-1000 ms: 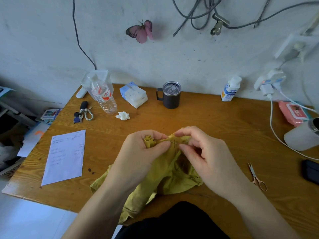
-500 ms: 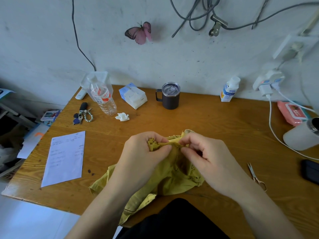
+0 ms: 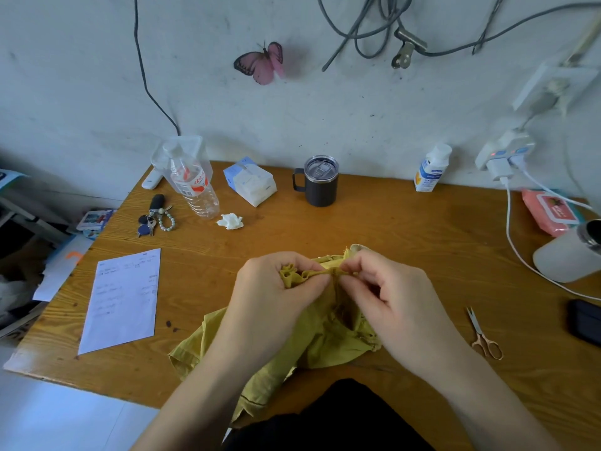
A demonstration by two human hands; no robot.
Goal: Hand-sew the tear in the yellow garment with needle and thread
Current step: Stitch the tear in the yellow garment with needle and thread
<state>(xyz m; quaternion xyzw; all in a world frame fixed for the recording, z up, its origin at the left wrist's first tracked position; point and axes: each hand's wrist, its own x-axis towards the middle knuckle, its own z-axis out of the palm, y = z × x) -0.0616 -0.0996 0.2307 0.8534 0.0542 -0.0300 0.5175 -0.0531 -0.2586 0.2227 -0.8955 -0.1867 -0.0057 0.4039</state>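
Together, left hand (image 3: 276,288) and right hand (image 3: 390,294) each pinch-grip the bunched yellow garment (image 3: 312,340), knuckles raised.

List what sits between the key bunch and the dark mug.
In the head view: a clear water bottle, a tissue pack and a crumpled tissue.

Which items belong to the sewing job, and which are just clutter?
Job: yellow garment, pinched by left hand and right hand; scissors, probably.
Clutter: mug, water bottle, keys, paper sheet, tissue pack, crumpled tissue.
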